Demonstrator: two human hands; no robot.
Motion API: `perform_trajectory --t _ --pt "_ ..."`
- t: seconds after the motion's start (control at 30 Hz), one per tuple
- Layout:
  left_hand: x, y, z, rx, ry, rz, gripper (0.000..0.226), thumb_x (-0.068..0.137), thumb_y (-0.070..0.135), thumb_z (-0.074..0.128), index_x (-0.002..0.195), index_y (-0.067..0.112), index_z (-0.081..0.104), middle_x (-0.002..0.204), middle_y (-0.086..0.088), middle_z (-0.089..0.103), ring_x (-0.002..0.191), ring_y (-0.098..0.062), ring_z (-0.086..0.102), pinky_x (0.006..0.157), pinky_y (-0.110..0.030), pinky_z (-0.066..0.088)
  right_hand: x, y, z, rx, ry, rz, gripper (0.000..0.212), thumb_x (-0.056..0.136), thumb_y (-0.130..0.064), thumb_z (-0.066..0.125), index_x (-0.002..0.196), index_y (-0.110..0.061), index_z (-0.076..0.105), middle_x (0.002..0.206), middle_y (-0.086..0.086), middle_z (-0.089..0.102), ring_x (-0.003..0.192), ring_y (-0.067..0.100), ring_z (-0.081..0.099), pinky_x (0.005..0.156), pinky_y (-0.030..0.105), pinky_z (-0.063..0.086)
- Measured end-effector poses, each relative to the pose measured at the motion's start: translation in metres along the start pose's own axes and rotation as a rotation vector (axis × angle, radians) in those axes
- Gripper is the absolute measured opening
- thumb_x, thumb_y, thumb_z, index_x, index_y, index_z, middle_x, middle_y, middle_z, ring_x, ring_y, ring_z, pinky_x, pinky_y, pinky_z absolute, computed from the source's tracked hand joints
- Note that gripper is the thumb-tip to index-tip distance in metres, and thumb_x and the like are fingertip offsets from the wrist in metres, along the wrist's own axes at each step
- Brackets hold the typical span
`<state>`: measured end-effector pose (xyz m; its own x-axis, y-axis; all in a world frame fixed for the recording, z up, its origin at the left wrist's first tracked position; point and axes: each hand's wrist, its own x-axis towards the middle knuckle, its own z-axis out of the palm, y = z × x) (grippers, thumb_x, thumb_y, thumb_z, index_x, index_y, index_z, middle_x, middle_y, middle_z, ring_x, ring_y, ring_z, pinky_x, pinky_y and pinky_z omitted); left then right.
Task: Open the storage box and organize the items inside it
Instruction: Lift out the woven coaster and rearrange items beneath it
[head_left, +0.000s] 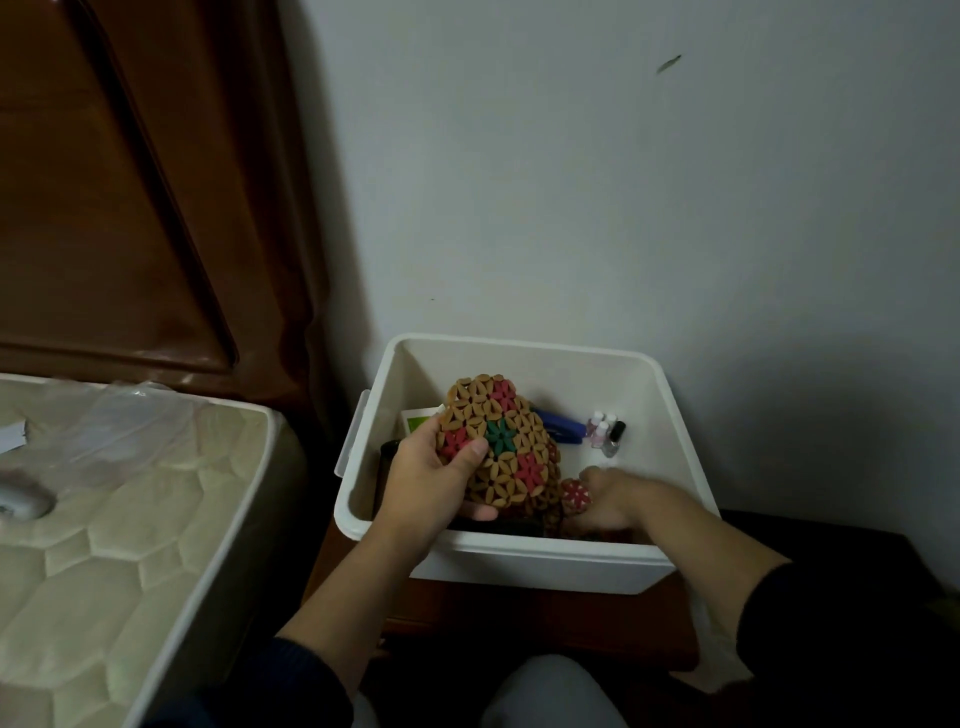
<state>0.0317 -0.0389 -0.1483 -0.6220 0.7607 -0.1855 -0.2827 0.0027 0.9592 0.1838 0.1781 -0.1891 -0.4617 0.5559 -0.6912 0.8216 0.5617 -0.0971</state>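
Observation:
The white storage box (524, 564) stands open on a wooden nightstand, with no lid on it. Over its left half my left hand (434, 480) grips a beaded mat (501, 441) of tan flower pieces with red and green patches, tilted upright. Lower in the box my right hand (610, 499) curls around a smaller beaded piece (575, 494) with a red patch. Behind the mat lie a blue stapler (563, 428), several small nail polish bottles (605, 431) and a green-and-white card (418, 420). A dark object sits at the box's left wall, mostly hidden.
A mattress (119, 530) with clear plastic on it fills the left, with a dark wooden headboard (130, 182) behind. The grey wall (623, 182) is right behind the box. The nightstand top (519, 618) shows in front of the box; my knee is below.

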Motion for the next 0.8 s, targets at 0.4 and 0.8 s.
perform_trajectory --t 0.4,0.8 --pt "-0.004 0.002 0.001 0.013 0.004 0.030 0.032 0.102 0.017 0.068 0.133 0.021 0.061 0.119 -0.002 0.076 0.093 -0.029 0.080 0.053 -0.037 0.064 0.014 -0.005 0.001 -0.058 0.084 0.099 0.090 0.087 -0.062 0.072 0.151 -0.006 0.042 0.149 0.019 0.048 0.131 0.034 0.053 0.105 0.040 0.050" --pt "-0.005 0.004 0.001 0.034 -0.006 0.019 0.029 0.102 0.017 0.068 0.130 0.022 0.062 0.120 -0.003 0.076 0.090 -0.031 0.081 0.052 -0.036 0.064 0.009 -0.007 0.002 -0.027 0.100 0.094 0.080 0.086 -0.049 0.079 0.146 -0.007 0.048 0.139 0.016 0.057 0.121 0.030 0.061 0.102 0.041 0.056"
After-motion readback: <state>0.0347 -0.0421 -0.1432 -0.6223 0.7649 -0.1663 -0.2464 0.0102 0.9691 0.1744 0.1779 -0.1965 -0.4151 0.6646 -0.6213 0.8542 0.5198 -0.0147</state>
